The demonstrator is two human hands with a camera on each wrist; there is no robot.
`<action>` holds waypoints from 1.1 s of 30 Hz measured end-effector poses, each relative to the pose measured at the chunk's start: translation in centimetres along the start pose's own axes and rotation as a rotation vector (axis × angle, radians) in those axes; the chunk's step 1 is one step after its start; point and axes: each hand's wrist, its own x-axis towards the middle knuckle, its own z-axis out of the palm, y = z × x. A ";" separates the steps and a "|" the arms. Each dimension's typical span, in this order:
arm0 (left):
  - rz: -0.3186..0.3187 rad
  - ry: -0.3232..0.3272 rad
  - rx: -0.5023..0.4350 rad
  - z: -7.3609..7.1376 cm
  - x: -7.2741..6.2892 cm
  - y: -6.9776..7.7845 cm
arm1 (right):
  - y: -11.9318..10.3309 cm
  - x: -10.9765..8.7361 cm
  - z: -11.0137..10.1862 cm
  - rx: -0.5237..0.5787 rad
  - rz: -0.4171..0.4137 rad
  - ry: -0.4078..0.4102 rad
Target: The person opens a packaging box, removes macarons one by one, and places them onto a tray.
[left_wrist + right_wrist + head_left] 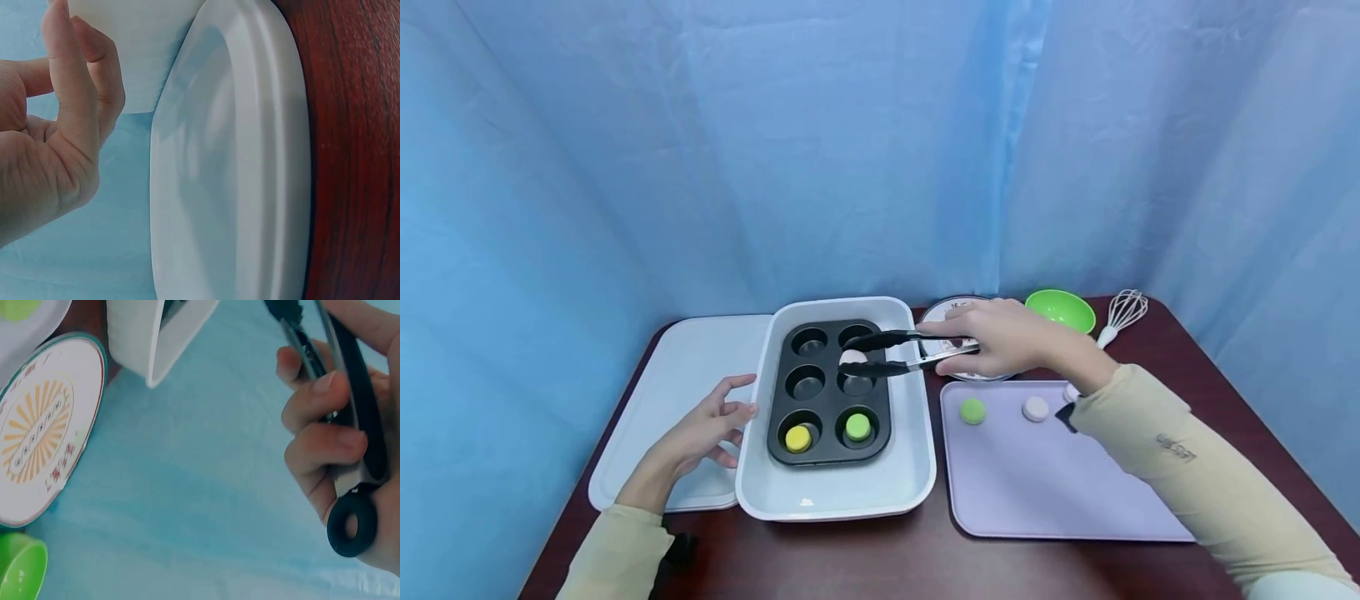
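My right hand (1007,337) grips black-and-silver tongs (356,412), whose black tips reach left over the dark muffin tin (829,392). Between the tips sits a pale pink macaron (853,357), above the right column of cups. The tin stands inside a deep white tray (820,500). In its nearest cups lie a yellow macaron (797,438) and a green macaron (857,427). My left hand (703,429) has loosely bent fingers, fingertips right at the white tray's left rim, holding nothing. In the left wrist view it hovers beside a flat white tray (250,162).
A lilac tray (1037,492) at the right carries a green macaron (972,411) and a pale macaron (1035,408); another is partly hidden by the right sleeve. Behind are a patterned plate (50,425), a green bowl (1060,310) and a whisk (1123,315).
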 end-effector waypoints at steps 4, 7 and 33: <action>0.003 -0.003 -0.003 0.1 0.0 0.1 | 0.8 -3.0 -1.0 0.088 -0.069 0.042; -0.001 -0.002 0.000 0.0 -0.1 0.1 | 1.3 -5.6 -1.3 0.116 -0.109 0.062; 0.010 0.003 0.002 0.3 -0.5 0.2 | 2.0 -21.9 6.9 0.156 -0.036 0.165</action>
